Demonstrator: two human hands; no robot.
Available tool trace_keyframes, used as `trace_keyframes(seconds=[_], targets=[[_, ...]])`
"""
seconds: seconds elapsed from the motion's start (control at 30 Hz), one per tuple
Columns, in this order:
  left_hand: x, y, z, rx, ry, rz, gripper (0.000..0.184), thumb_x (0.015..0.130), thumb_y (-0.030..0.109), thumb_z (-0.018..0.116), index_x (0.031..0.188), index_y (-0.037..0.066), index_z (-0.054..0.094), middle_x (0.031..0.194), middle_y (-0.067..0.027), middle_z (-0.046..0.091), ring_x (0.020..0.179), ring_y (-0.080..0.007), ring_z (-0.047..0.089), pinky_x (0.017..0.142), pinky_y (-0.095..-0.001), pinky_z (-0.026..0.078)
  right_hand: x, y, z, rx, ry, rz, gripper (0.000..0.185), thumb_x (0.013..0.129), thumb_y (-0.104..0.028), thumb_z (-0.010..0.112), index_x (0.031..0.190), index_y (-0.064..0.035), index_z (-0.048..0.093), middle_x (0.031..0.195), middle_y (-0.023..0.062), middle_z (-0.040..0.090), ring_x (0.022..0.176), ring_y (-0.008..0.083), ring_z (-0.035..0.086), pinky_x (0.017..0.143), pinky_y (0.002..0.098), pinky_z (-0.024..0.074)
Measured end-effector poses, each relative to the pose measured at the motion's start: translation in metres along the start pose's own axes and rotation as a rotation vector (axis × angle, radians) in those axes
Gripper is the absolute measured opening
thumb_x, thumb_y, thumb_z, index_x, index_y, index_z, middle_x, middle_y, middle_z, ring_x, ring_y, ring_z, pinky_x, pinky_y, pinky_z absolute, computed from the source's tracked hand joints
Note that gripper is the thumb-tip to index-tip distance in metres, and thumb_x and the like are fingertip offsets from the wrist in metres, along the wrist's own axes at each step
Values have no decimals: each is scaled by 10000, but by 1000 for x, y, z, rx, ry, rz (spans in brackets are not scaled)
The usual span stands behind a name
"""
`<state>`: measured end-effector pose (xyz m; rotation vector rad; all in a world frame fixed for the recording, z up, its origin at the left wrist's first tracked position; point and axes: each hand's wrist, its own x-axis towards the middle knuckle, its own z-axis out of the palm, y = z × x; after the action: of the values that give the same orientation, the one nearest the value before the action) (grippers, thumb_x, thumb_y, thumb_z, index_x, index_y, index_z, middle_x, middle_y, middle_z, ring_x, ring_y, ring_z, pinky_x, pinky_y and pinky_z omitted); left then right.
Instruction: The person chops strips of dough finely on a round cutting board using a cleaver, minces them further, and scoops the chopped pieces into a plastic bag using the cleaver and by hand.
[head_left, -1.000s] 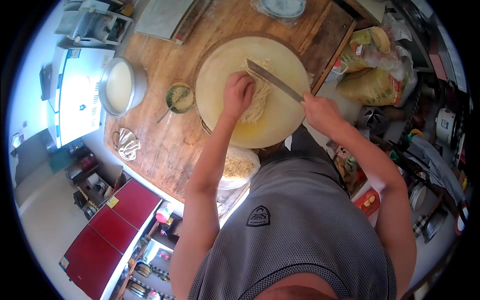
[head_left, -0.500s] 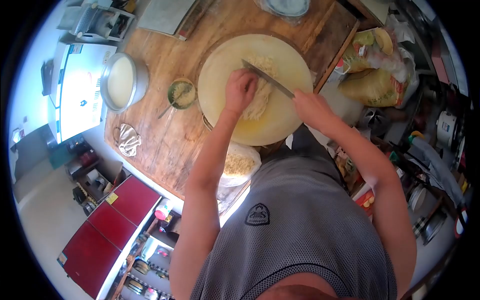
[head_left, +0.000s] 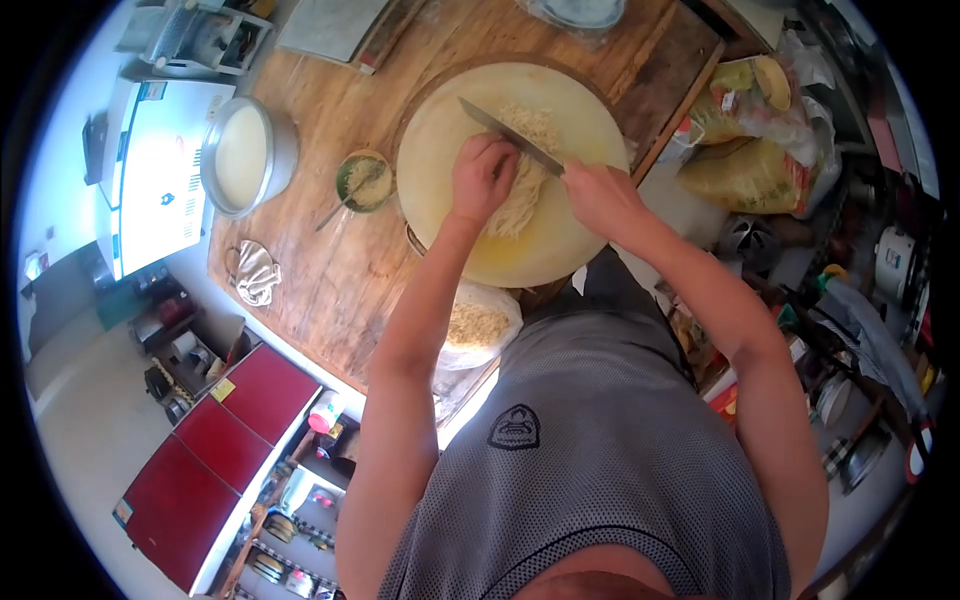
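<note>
A round pale cutting board (head_left: pixel 430 190) lies on the wooden table, with a long pile of pale shredded food (head_left: pixel 515 212) across its middle; its exact kind I cannot make out. My right hand (head_left: pixel 602 203) is closed round the handle of a kitchen knife (head_left: pixel 512 134). The dark blade crosses the pile on a slant, its tip pointing to the far left. Just below the blade, my left hand (head_left: pixel 484 176) rests with curled fingers at the pile's left side. Its fingertips are partly hidden against the food. Chopped bits lie beyond the blade.
Left of the board stand a small green bowl (head_left: pixel 365 183) with a spoon and a large metal pot (head_left: pixel 270 150) of whitish content. A cloth (head_left: pixel 257 274) lies on the wooden table (head_left: pixel 330 255). Near my body sits a bag of crumbly food (head_left: pixel 478 328). Yellow sacks (head_left: pixel 745 175) are at right.
The knife and my right hand have shifted left, and the blade now reaches further past my left hand. My left hand stays in nearly the same place.
</note>
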<state>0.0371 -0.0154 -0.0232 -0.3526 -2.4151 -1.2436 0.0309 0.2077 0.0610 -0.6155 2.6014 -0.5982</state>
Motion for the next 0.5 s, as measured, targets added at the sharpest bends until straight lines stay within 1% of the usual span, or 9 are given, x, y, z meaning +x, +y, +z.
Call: trace_keyframes(seconds=[0.07,0.1,0.17,0.2,0.27,0.37,0.43,0.5], targets=[[-2,0,1,-6,-11,-1,127,783,-2,732,896,50,702,1023,-124,691,963,-342,641,838,-419,523,-1,-1,-3,5,2,-6,135,930,-94,519,991,21,558,800,282,677,795,484,681,721,561,533],[-2,-1,2,-9,-4,-18,128,783,-2,733,895,50,702,1025,-125,692,965,-343,641,838,-419,523,-6,0,-5,0,4,-5,135,930,-94,519,991,21,558,800,282,677,795,484,681,721,561,533],[-2,0,1,-12,9,-36,128,783,-3,733,895,50,702,1026,-125,693,966,-344,641,839,-419,523,-29,7,-9,-42,-109,112,131,932,-93,517,990,19,553,816,275,684,819,473,686,733,555,535],[-1,2,0,-7,6,-31,133,783,-3,735,898,53,702,1033,-127,691,968,-346,641,840,-418,523,-37,11,-13,-47,-108,111,131,932,-93,517,990,19,553,816,275,684,819,473,686,733,555,535],[-2,2,0,-4,3,-29,138,782,-4,736,901,55,702,1040,-128,690,969,-348,641,840,-417,523,-51,16,-23,-21,-110,111,189,1003,-195,551,978,-12,513,792,258,649,804,487,641,709,572,485],[-4,2,2,-21,1,-50,149,778,-2,742,907,60,700,1043,-126,690,965,-345,641,834,-413,524,-61,3,-42,15,-87,121,183,1005,-195,549,979,-20,504,785,254,642,789,492,627,697,574,472],[-2,0,2,2,19,-5,160,773,-1,747,912,61,699,1029,-118,691,953,-339,641,823,-410,524,-54,1,-34,13,-98,109,177,1005,-190,545,987,-17,513,784,256,645,788,492,633,699,573,479],[-3,0,2,-3,4,-26,157,772,2,748,909,62,700,1027,-115,691,949,-337,641,819,-411,524,-42,-2,-22,15,-103,104,173,1006,-185,541,994,-13,522,784,257,649,788,492,640,702,573,486]])
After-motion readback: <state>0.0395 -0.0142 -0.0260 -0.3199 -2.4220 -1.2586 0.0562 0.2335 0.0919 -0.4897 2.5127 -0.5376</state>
